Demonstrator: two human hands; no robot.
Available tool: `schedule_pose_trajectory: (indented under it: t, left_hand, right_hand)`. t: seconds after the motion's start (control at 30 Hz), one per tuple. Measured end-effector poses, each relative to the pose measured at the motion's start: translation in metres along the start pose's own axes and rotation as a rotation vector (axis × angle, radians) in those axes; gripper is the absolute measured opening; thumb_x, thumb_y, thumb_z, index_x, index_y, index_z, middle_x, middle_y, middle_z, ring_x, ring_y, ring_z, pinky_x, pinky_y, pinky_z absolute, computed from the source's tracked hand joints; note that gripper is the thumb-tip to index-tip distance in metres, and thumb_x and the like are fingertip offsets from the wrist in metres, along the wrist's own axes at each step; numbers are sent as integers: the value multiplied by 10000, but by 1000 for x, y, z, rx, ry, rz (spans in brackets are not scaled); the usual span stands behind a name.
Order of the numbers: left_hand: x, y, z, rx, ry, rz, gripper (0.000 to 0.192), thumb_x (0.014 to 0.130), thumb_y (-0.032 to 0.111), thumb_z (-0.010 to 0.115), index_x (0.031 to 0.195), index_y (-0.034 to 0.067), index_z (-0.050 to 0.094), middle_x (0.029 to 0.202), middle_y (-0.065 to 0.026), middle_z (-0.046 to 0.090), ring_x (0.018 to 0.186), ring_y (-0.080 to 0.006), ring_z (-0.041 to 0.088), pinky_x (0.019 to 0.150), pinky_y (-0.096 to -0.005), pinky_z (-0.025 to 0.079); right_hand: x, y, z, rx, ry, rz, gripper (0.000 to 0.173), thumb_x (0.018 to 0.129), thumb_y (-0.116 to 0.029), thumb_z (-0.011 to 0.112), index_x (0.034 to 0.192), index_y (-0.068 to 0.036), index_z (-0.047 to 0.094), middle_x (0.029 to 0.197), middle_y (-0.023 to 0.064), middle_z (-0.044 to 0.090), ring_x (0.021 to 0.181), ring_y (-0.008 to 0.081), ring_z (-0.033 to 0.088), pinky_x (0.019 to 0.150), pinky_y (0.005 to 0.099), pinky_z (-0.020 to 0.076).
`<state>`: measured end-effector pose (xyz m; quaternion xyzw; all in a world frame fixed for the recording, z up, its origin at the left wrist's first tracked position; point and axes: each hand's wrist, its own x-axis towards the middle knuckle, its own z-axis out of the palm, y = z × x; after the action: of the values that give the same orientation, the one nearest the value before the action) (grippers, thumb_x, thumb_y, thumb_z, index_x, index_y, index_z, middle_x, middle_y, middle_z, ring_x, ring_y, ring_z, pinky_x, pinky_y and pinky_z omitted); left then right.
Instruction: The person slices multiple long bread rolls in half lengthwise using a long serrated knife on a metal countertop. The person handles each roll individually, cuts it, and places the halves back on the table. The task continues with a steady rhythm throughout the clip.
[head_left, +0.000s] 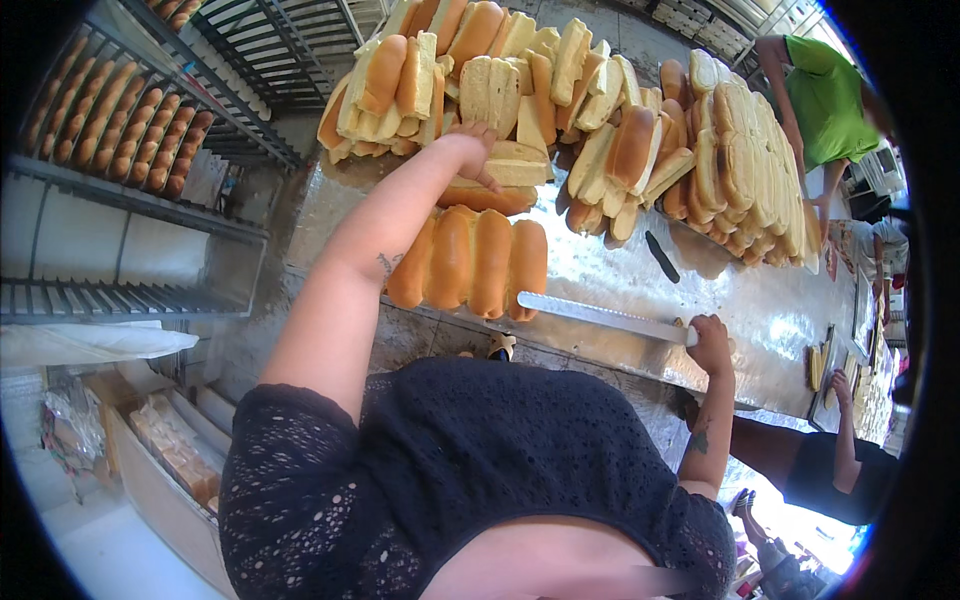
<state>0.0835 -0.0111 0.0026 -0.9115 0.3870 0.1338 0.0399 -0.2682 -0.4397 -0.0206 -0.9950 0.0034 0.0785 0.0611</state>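
On the metal table, my left hand (474, 154) reaches over a pale-sided bread loaf (510, 166) at the near edge of the piled bread, its fingers spread and touching the bread. Closer to me lies a row of joined golden-brown rolls (469, 259) at the table's near edge. My right hand (709, 343) grips the white handle of a long serrated bread knife (607, 316). The blade points left, and its tip is beside the rightmost roll. A dark narrow object (662, 256) lies farther back on the table, between the knife and the bread piles.
A tall stack of loaves (750, 165) stands at the table's back right, near a person in green (832, 105). Another person in dark clothing (832, 465) is at the right. A metal rack (135, 191) holding trays of rolls stands on the left.
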Motion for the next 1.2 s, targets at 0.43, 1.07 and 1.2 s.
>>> schedule_pose_trajectory:
  t: [0.43, 1.07, 1.2]
  left_hand:
    - [-8, 0, -2, -212, -248, -35, 999, 560, 426, 815, 1361, 93, 319, 1289, -189, 467, 1191, -315, 455, 997, -378, 368]
    - [17, -5, -2, -523, -544, -317, 946, 545, 638, 727, 1277, 84, 499, 1312, -131, 482, 1130, -267, 522, 945, -359, 426]
    - [13, -8, -7, -616, -619, -272, 886, 580, 605, 731, 1266, 90, 510, 1276, -138, 509, 1103, -246, 535, 917, -370, 442]
  right_hand:
    - [94, -141, 12, 487, 496, -82, 554, 642, 72, 545, 1174, -74, 503, 1242, 150, 460, 1172, 342, 414, 1004, 414, 306]
    - [214, -285, -11, 2498, -453, 829, 745, 890, -299, 503, 1388, 33, 59, 1334, 274, 209, 1245, 371, 287, 1049, 446, 275]
    - [223, -290, -7, 2441, -470, 761, 631, 886, -321, 508, 1325, 25, 214, 1289, 214, 288, 1150, 327, 361, 1013, 429, 306]
